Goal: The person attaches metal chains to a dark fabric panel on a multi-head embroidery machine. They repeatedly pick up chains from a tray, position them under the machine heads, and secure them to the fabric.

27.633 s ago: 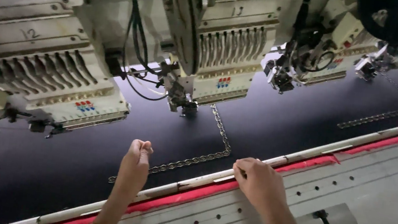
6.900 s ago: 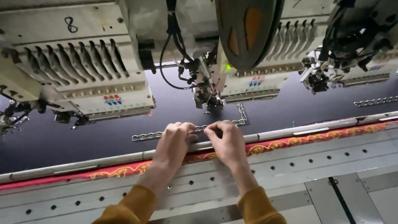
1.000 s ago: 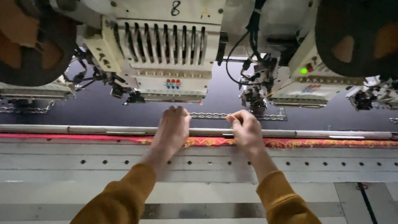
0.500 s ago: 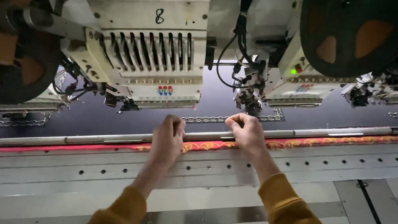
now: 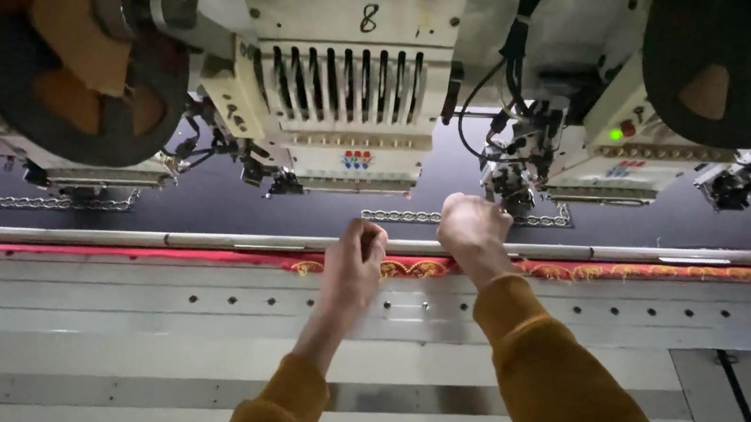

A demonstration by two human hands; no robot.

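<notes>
Two bare hands in mustard-yellow sleeves reach over the near edge of a dark fabric (image 5: 205, 200) stretched under a row of embroidery machine heads: the left hand (image 5: 353, 261) is curled with fingertips pinched together over the metal frame rail (image 5: 200, 242), and the right hand (image 5: 471, 232) is closed in a loose fist just past that rail, below the needle assembly (image 5: 513, 175) (what either pinches is too small to tell). Three heads show, the middle cream one (image 5: 352, 94) carrying seven dark slots, with two big dark reels at the upper corners. A stitched silver chain line (image 5: 399, 215) runs on the fabric between the hands, and a red gold-patterned border (image 5: 636, 270) lies along the rail's near side.
</notes>
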